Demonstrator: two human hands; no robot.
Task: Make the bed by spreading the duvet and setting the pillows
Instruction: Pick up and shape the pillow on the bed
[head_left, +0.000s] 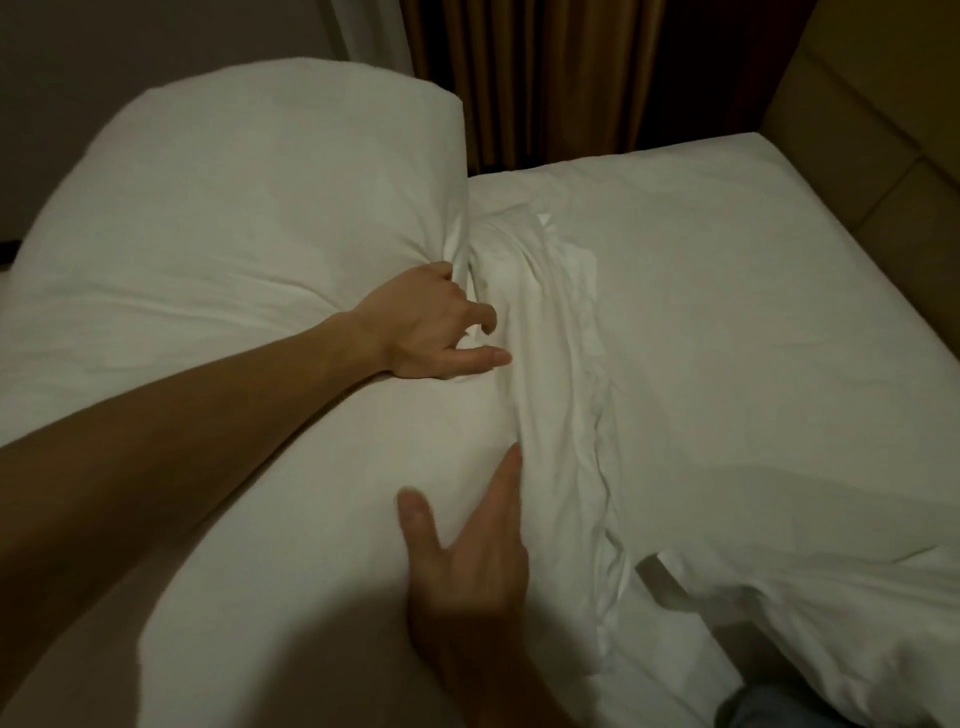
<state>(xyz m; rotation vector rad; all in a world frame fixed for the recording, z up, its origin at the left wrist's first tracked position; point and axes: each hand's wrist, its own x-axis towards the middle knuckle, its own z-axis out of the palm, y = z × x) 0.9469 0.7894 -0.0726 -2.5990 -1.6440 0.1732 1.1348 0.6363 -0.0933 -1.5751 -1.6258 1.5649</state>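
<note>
Duvet (234, 249): white and bulky, heaped on the left part of the bed, its far end standing up in a rounded mass; the near part slopes down toward the person.
Duvet edge (550, 364): a creased band of loose fabric running from the far middle toward the near edge, between the heap and the flat part of the bed.
Left hand (431, 332): reaches across the heap on a bare forearm; its fingers (452, 275) are clenched on a bunched fold of the duvet, thumb stretched out along the cloth.
Right hand (467, 561): blurred, lying flat on the duvet near the creased band; its fingers (504, 483) are straight and released, grasping nothing.
Bed (753, 312): white sheet, smooth and flat on the right.
Pillow (831, 623): white, at the near right corner, partly out of view.
Headboard (883, 119): tan padded panels along the right side.
Curtain (519, 67): brown, in vertical folds behind the bed.
</note>
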